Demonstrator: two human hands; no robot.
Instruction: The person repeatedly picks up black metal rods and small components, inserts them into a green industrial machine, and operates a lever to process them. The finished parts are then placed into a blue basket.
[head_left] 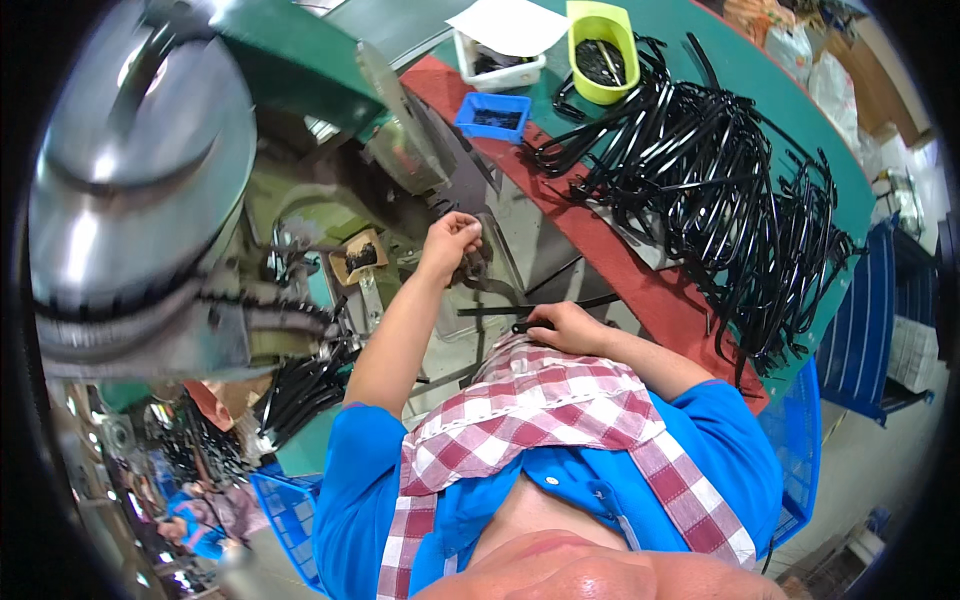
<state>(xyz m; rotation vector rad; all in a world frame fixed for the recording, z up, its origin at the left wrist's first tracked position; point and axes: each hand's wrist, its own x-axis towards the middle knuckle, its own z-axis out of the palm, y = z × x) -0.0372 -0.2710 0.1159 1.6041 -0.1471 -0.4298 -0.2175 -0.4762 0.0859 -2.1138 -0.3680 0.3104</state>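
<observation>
Centre frame: left hand (452, 238) pinched closed on a small dark part at the machine (300, 250); just below right, right hand (560, 328) grips a thin black strip (530, 306). Upper right, black strips (720, 190) heaped on the desk (850, 170).

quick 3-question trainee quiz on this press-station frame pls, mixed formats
1. True or false: the left hand is raised at the machine, fingers pinched together.
2. Multiple choice: the right hand grips
A. a white sheet
B. a thin black strip
C. the blue tray
3. Fill in: the big pile of bent black rods lies on the ___ worktop, to the person's right.

Key:
1. True.
2. B, the thin black strip, lying roughly level above the checked apron.
3. Green; the yellow-green bin and the blue tray stand at its far end.
</observation>
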